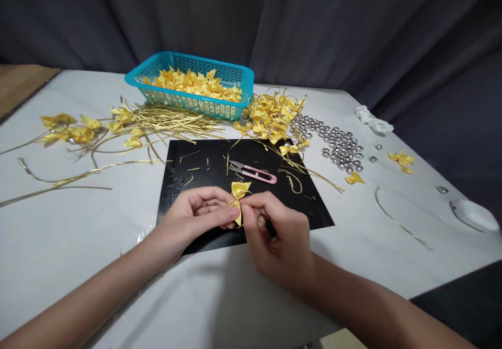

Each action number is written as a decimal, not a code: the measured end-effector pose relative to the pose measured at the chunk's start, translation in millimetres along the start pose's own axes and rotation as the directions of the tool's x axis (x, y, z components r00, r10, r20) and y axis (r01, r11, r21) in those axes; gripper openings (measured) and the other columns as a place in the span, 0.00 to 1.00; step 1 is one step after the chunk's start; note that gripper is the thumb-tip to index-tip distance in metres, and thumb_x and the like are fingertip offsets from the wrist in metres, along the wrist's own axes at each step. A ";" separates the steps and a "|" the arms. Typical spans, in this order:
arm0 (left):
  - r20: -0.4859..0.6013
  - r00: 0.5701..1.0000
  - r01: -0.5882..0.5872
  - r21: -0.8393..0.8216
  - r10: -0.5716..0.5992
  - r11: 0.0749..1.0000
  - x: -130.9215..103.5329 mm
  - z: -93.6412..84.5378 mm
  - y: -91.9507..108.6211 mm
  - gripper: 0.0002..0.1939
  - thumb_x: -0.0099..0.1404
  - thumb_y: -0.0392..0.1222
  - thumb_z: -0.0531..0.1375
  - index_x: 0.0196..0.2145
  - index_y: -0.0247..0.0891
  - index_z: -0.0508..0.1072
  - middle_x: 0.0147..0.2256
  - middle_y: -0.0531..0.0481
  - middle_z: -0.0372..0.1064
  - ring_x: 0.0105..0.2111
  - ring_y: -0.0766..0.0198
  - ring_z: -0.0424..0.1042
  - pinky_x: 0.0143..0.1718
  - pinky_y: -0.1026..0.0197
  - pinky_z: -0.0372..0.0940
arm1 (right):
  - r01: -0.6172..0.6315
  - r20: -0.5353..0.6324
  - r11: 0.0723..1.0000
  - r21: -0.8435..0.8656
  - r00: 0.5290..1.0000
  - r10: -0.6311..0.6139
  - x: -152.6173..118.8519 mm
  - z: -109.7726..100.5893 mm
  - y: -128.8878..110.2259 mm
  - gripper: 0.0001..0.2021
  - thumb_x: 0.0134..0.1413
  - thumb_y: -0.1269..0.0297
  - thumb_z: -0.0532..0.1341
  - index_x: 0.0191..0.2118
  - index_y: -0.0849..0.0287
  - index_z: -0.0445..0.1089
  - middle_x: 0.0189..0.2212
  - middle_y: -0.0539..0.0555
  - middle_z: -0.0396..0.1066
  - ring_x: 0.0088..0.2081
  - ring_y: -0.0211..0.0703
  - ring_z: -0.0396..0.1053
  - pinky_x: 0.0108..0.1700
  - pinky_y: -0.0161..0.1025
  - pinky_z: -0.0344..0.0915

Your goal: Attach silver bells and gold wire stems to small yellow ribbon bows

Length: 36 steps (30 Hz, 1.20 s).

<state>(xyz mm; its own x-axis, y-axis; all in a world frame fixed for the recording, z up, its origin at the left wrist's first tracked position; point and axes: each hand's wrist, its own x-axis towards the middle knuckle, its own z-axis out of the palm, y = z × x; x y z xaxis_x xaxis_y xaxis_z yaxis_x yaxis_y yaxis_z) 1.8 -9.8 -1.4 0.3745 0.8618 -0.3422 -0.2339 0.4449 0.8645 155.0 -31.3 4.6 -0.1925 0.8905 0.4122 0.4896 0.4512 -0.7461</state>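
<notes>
A small yellow ribbon bow [238, 192] is pinched between the fingertips of both hands over the near edge of a black mat [204, 163]. My left hand [194, 216] grips it from the left, my right hand [274, 234] from the right and below. A thin gold wire seems wound round the bow's middle. Just beyond the hands, pink thread snips [254, 172] lie on the mat.
A teal basket [231, 74] full of yellow ribbon pieces stands at the back. Gold wires [172, 121] and bows [70, 129] lie to the left, a bow pile [270, 114] and silver beads [341, 145] to the right. White dish [474, 216] at the right edge.
</notes>
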 end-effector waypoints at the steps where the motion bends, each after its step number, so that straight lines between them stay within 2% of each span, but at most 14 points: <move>1: -0.019 1.000 -0.005 0.001 0.005 1.000 0.1 0.2 0.0 0.03 0.51 0.37 0.66 0.23 0.37 0.75 0.19 0.57 0.70 0.21 0.76 0.66 0.25 0.76 0.60 | -0.014 0.003 1.000 0.012 1.000 0.014 -0.3 -0.1 0.0 0.06 0.52 0.75 0.53 0.29 0.59 0.63 0.16 0.43 0.60 0.15 0.27 0.53 0.19 0.28 0.51; 4: -0.089 0.996 -0.033 0.009 0.033 0.999 0.7 1.3 0.3 0.03 0.51 0.37 0.66 0.23 0.37 0.76 0.19 0.57 0.70 0.21 0.76 0.65 0.24 0.76 0.60 | -0.062 0.028 0.993 0.097 0.998 0.060 -0.5 -1.8 -1.0 0.05 0.51 0.75 0.54 0.28 0.60 0.63 0.15 0.42 0.53 0.15 0.27 0.49 0.18 0.29 0.48; 6: -0.142 0.988 -0.054 0.014 0.055 0.998 1.4 2.1 0.3 0.03 0.51 0.38 0.66 0.23 0.36 0.76 0.19 0.57 0.70 0.21 0.75 0.65 0.25 0.75 0.60 | -0.140 0.075 0.963 0.231 0.989 0.125 0.8 -4.5 -3.1 0.05 0.53 0.73 0.54 0.28 0.60 0.62 0.14 0.41 0.50 0.14 0.27 0.46 0.17 0.29 0.45; 9: -0.216 0.973 -0.070 0.031 0.075 0.997 2.3 3.4 -0.1 0.04 0.52 0.39 0.65 0.25 0.36 0.76 0.20 0.56 0.70 0.22 0.74 0.65 0.26 0.74 0.60 | -0.299 0.187 0.818 0.492 0.954 0.236 5.1 -9.5 -6.9 0.06 0.56 0.68 0.53 0.29 0.59 0.62 0.14 0.41 0.52 0.15 0.28 0.46 0.17 0.30 0.43; 11: -0.263 0.961 -0.073 0.041 0.081 0.997 2.6 4.1 -0.5 0.05 0.51 0.40 0.66 0.25 0.36 0.77 0.21 0.55 0.71 0.23 0.73 0.66 0.26 0.73 0.60 | -0.421 0.271 0.673 0.609 0.907 0.322 9.1 -11.7 -8.3 0.06 0.56 0.65 0.53 0.29 0.58 0.61 0.13 0.41 0.53 0.15 0.29 0.46 0.17 0.30 0.44; 13: -0.301 0.949 -0.075 0.056 0.088 0.996 2.6 4.7 -0.9 0.05 0.50 0.40 0.66 0.25 0.36 0.77 0.22 0.55 0.71 0.23 0.73 0.66 0.27 0.72 0.61 | -0.553 0.361 0.531 0.642 0.829 0.427 13.0 -12.1 -8.3 0.06 0.54 0.64 0.54 0.27 0.58 0.60 0.12 0.40 0.51 0.15 0.28 0.44 0.17 0.29 0.43; 15: -0.310 0.946 -0.075 0.089 0.100 0.993 2.2 5.0 -1.2 0.05 0.50 0.40 0.67 0.25 0.36 0.77 0.22 0.54 0.72 0.23 0.72 0.67 0.27 0.71 0.61 | -0.648 0.414 0.462 0.606 0.753 0.512 16.0 -10.7 -7.3 0.07 0.51 0.66 0.55 0.25 0.58 0.58 0.11 0.39 0.50 0.14 0.27 0.42 0.17 0.28 0.42; 16: -0.299 0.949 -0.074 0.110 0.103 0.991 1.9 5.1 -1.2 0.05 0.50 0.40 0.67 0.25 0.36 0.77 0.22 0.54 0.72 0.23 0.71 0.67 0.27 0.71 0.61 | -0.669 0.410 0.474 0.572 0.734 0.542 16.8 -9.5 -6.8 0.07 0.50 0.66 0.56 0.24 0.58 0.58 0.11 0.39 0.51 0.14 0.26 0.42 0.16 0.28 0.41; 18: -0.255 0.962 -0.068 0.137 0.102 0.988 1.2 5.1 -0.8 0.05 0.50 0.40 0.67 0.25 0.36 0.77 0.22 0.54 0.72 0.23 0.71 0.67 0.27 0.70 0.61 | -0.667 0.350 0.565 0.486 0.741 0.573 17.1 -7.1 -5.9 0.07 0.48 0.68 0.56 0.23 0.59 0.58 0.12 0.41 0.55 0.14 0.26 0.44 0.16 0.28 0.42; 21: -0.187 0.978 -0.069 0.126 0.092 0.990 -0.2 4.7 0.4 0.05 0.52 0.40 0.65 0.25 0.36 0.77 0.21 0.54 0.71 0.23 0.71 0.66 0.27 0.70 0.61 | -0.563 0.220 0.746 0.356 0.826 0.518 13.6 -4.5 -5.0 0.07 0.48 0.69 0.55 0.22 0.59 0.59 0.13 0.42 0.55 0.15 0.28 0.48 0.17 0.29 0.44; 24: -0.151 0.984 -0.080 0.094 0.094 0.992 -1.4 4.2 1.1 0.04 0.53 0.40 0.64 0.25 0.36 0.77 0.20 0.54 0.70 0.23 0.70 0.66 0.26 0.70 0.61 | -0.396 0.149 0.879 0.265 0.918 0.368 8.0 -4.1 -4.3 0.06 0.49 0.70 0.54 0.23 0.59 0.61 0.14 0.41 0.48 0.15 0.28 0.45 0.17 0.29 0.43; 27: -0.132 0.987 -0.085 0.080 0.095 0.993 -1.6 3.2 0.8 0.04 0.54 0.39 0.63 0.25 0.36 0.77 0.20 0.54 0.70 0.23 0.71 0.65 0.26 0.70 0.60 | -0.278 0.085 0.939 0.201 0.960 0.266 3.6 -5.0 -4.4 0.06 0.51 0.72 0.53 0.25 0.60 0.61 0.13 0.40 0.44 0.14 0.28 0.42 0.16 0.29 0.42; 30: -0.122 0.988 -0.088 0.075 0.097 0.993 -1.2 1.8 0.4 0.04 0.55 0.39 0.63 0.26 0.37 0.77 0.20 0.55 0.69 0.22 0.73 0.64 0.26 0.72 0.59 | -0.193 0.023 0.972 0.133 0.981 0.192 2.1 -5.6 -5.4 0.05 0.50 0.74 0.54 0.26 0.60 0.61 0.13 0.40 0.45 0.14 0.27 0.43 0.17 0.29 0.43; 36: -0.120 0.989 -0.082 0.080 0.091 0.993 -1.5 0.8 1.2 0.04 0.54 0.38 0.63 0.26 0.36 0.77 0.21 0.54 0.71 0.23 0.72 0.65 0.27 0.72 0.60 | -0.114 0.058 0.993 0.043 0.992 0.111 2.7 -5.3 -5.0 0.07 0.50 0.75 0.53 0.25 0.60 0.61 0.15 0.41 0.45 0.16 0.28 0.46 0.19 0.28 0.47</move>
<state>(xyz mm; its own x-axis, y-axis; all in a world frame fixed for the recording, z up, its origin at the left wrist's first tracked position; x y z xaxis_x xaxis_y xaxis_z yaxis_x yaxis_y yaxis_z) 1.7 -10.7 0.5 0.2412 0.9217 -0.3038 -0.1910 0.3520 0.9163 156.5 -31.4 12.2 -0.1864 0.9370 0.2955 0.4711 0.3492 -0.8100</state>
